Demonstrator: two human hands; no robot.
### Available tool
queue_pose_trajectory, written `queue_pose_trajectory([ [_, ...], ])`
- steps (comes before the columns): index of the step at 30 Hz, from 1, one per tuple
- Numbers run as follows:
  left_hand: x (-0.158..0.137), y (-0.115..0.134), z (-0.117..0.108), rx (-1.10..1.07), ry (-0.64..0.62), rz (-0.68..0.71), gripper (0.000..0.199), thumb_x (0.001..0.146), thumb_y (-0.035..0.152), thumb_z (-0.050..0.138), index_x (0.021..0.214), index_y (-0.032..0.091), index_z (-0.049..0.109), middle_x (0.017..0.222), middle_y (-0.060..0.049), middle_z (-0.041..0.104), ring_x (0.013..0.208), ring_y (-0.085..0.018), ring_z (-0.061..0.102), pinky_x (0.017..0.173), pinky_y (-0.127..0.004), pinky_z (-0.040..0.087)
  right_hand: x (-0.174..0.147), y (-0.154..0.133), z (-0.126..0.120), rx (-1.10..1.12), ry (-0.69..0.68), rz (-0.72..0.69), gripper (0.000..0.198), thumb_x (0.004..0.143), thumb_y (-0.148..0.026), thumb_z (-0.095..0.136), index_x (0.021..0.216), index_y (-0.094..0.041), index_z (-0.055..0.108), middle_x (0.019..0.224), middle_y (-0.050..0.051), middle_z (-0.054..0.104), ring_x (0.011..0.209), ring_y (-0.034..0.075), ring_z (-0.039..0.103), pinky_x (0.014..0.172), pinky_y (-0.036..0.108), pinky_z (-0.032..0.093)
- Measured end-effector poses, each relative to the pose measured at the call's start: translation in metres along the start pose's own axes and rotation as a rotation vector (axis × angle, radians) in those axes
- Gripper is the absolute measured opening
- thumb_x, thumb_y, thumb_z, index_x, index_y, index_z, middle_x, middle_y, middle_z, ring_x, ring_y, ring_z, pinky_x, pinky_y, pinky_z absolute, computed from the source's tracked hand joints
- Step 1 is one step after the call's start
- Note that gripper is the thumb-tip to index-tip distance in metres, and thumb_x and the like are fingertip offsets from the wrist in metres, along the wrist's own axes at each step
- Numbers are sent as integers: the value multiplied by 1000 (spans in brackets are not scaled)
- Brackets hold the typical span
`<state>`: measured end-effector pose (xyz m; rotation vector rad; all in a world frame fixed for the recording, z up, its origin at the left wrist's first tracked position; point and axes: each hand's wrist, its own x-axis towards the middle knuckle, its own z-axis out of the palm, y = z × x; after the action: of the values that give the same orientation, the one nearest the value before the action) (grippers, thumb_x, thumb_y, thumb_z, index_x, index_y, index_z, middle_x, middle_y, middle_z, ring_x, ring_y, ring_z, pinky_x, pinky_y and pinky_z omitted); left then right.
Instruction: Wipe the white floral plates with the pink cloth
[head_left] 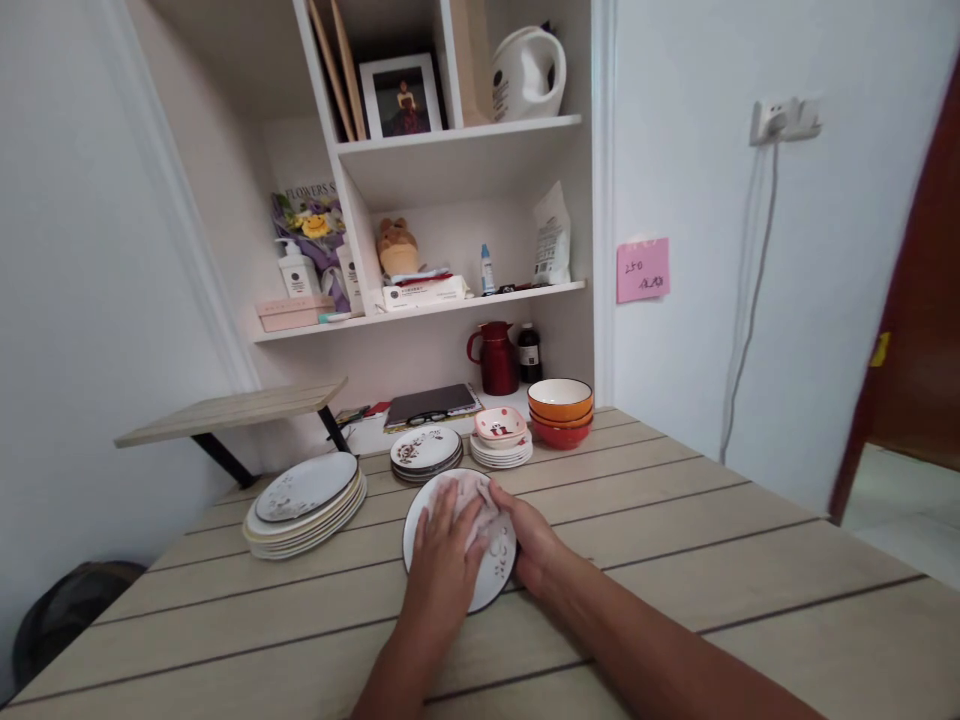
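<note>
A white plate (493, 570) with a dark rim and a floral print is in front of me, tilted or flat I cannot tell. My left hand (448, 545) lies over it, fingers stretched and spread, pressing on a crumpled whitish cloth or tissue (480, 492). At the plate's right edge, my right hand (534, 535) grips the rim, its thumb on top near the cloth and its other fingers hidden. Just behind stands a short stack of dark-rimmed floral plates (426, 448). To the left rises a taller stack of larger plates (307, 495).
Small white dishes (501, 455) carry a pink panda bowl (501, 428); orange and red bowls (561, 410) stack beside them. Behind are a red jug (496, 358), a dark bottle (529, 352), and a dark folder (431, 403) with glasses. A small raised shelf (232, 412) overhangs the table's left.
</note>
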<state>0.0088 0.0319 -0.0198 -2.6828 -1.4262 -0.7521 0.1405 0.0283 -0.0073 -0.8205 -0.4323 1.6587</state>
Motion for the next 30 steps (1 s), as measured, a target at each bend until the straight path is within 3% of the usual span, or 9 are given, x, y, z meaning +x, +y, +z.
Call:
queue_pose_trajectory([
  [3,2,-4,2,72,63,-82,49,92,27,41,141,26,43,155,-7,28,144,-25,20,115,-50,24,-2,0,3,-21,22,-45,38,87,-42,54,101,-9,68,86,12,77,78,22,72,79,34,53],
  [7,-4,2,2,77,56,-97,53,89,26,45,142,24,42,155,-9,28,144,-28,22,114,-47,27,-1,-1,4,-6,35,-41,40,89,-43,51,102,-9,68,86,12,77,78,22,72,81,34,53],
  [14,-12,20,6,13,-39,-23,55,86,14,44,140,25,45,158,-7,19,145,-27,18,115,-45,25,4,-3,1,72,27,-27,41,90,-43,50,101,-7,67,82,13,76,74,22,72,80,34,53],
  [22,-10,13,0,-127,-58,135,51,90,19,41,140,26,44,159,-4,17,146,-24,14,117,-48,21,8,2,-4,39,17,-93,35,88,-42,55,94,-11,68,85,11,76,76,20,71,79,32,53],
  [26,-4,7,1,-127,-63,73,47,92,25,39,138,30,46,158,-2,21,145,-24,17,117,-51,18,6,3,-2,18,57,-97,33,88,-41,56,96,-11,67,84,11,76,72,20,71,74,32,53],
  [30,5,-3,8,-108,19,-48,49,93,31,38,142,26,41,156,-7,28,144,-26,21,115,-49,24,6,5,-3,-38,97,-115,31,87,-39,57,99,-12,68,89,10,76,74,18,70,71,30,52],
])
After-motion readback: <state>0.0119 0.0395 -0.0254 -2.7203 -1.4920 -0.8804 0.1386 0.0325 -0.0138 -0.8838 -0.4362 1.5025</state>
